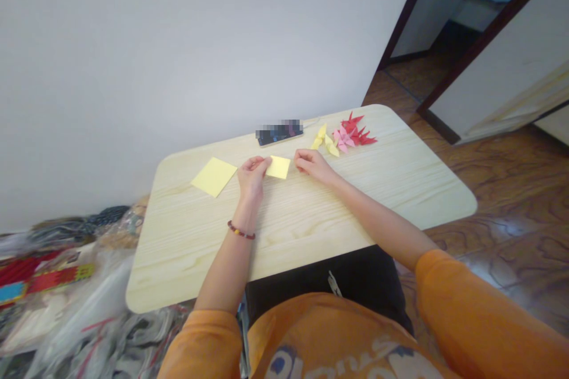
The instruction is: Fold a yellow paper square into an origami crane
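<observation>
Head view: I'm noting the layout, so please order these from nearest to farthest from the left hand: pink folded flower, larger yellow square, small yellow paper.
1. Small yellow paper: held in the left hand's fingers.
2. Larger yellow square: just left of that hand.
3. Pink folded flower: well to the right.

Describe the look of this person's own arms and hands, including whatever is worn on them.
The left hand and right hand are ungloved. A bracelet of dark reddish-brown beads with a yellow accent circles the left wrist; no band shows on the right. Both arms have orange sleeves, ending near the elbows.
</observation>
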`<state>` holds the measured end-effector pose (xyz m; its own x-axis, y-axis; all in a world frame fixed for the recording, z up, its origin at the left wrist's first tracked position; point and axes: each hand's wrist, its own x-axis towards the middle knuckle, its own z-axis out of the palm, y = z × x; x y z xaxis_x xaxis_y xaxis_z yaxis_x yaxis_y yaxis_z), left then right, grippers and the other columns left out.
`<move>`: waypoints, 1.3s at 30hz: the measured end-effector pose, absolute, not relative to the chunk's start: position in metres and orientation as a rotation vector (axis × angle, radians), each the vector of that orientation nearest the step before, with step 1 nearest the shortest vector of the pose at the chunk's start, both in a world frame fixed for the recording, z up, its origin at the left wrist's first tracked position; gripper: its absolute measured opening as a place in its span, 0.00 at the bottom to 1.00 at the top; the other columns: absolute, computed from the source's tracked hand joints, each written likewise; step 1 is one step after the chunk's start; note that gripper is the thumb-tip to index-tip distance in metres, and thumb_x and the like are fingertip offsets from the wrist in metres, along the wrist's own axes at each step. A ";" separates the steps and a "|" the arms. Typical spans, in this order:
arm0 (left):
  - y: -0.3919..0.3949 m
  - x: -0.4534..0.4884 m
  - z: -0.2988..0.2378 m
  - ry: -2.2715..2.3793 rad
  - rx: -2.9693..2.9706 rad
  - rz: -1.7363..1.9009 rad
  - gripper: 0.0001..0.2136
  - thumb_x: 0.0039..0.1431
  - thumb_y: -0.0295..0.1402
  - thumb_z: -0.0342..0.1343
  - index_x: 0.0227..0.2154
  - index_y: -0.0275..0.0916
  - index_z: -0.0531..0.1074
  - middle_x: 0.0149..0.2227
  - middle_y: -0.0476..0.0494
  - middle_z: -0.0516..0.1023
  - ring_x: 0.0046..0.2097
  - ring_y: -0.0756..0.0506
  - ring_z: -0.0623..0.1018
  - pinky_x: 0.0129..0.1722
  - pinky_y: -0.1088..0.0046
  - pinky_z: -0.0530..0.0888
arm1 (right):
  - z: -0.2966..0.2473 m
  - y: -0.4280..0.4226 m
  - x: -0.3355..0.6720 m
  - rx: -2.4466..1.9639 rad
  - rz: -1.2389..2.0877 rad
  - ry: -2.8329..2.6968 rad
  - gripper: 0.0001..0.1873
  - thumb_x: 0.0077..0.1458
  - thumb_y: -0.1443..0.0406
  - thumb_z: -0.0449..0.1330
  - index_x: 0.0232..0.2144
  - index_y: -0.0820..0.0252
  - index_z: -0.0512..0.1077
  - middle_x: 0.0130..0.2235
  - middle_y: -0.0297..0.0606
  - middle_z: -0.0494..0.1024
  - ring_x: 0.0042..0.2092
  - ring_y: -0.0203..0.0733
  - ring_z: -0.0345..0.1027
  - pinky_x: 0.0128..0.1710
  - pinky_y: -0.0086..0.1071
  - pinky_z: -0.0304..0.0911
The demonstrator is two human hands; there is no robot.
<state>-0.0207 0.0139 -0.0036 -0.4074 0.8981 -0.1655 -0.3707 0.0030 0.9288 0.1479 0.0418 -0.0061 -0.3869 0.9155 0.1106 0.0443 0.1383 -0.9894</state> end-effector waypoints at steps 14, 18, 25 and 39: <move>0.011 -0.020 -0.006 1.134 0.624 1.510 0.11 0.39 0.30 0.65 0.30 0.35 0.76 0.31 0.45 0.78 0.33 0.50 0.76 0.34 0.75 0.71 | -0.012 0.042 0.143 -0.900 1.434 -1.441 0.13 0.36 0.63 0.69 0.29 0.61 0.77 0.33 0.37 0.80 0.36 0.39 0.73 0.42 0.36 0.67; 0.011 -0.018 0.000 1.006 0.521 1.403 0.07 0.49 0.30 0.59 0.33 0.36 0.76 0.38 0.42 0.79 0.38 0.49 0.77 0.36 0.77 0.73 | -0.010 0.043 0.143 -0.929 1.529 -1.301 0.15 0.33 0.63 0.71 0.28 0.61 0.78 0.29 0.36 0.80 0.33 0.39 0.73 0.42 0.37 0.68; 0.011 -0.015 0.004 0.894 0.489 1.346 0.11 0.52 0.23 0.54 0.38 0.37 0.76 0.43 0.43 0.78 0.42 0.50 0.77 0.43 0.77 0.74 | -0.011 0.043 0.140 -0.880 1.658 -1.010 0.18 0.30 0.60 0.72 0.27 0.62 0.77 0.28 0.35 0.79 0.30 0.34 0.72 0.37 0.31 0.69; 0.009 -0.011 -0.009 1.135 0.761 1.530 0.16 0.35 0.34 0.68 0.30 0.36 0.74 0.28 0.46 0.79 0.30 0.49 0.77 0.34 0.74 0.72 | -0.013 0.043 0.137 -0.867 1.577 -1.036 0.21 0.32 0.54 0.70 0.26 0.60 0.70 0.28 0.31 0.76 0.30 0.34 0.70 0.31 0.29 0.68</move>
<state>-0.0107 0.0086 -0.0087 -0.2606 0.9616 -0.0862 -0.3612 -0.0144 0.9324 0.1373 0.0427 -0.0126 -0.2259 0.9736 -0.0339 -0.3551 -0.1147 -0.9278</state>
